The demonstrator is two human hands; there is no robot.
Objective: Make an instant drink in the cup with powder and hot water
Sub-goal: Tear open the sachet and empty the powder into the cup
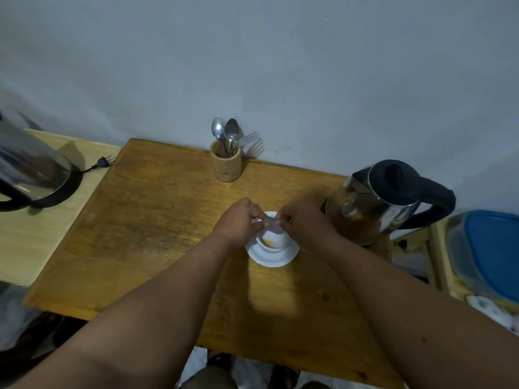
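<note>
A white cup (273, 240) stands on a white saucer (271, 258) in the middle of the wooden table (157, 220). Brownish powder lies at the cup's bottom. My left hand (241, 223) and my right hand (302, 220) meet just above the cup's far rim, both pinching a small shiny sachet (271, 221) between their fingertips. The sachet is mostly hidden by the fingers. A steel electric kettle (376, 203) with a black lid and handle stands to the right of the cup.
A wooden holder (226, 165) with two spoons and a fork stands at the table's back edge by the wall. A second kettle (31, 169) sits on a lighter side table at left, its plug lying loose. A blue-lidded container (488, 251) is at far right.
</note>
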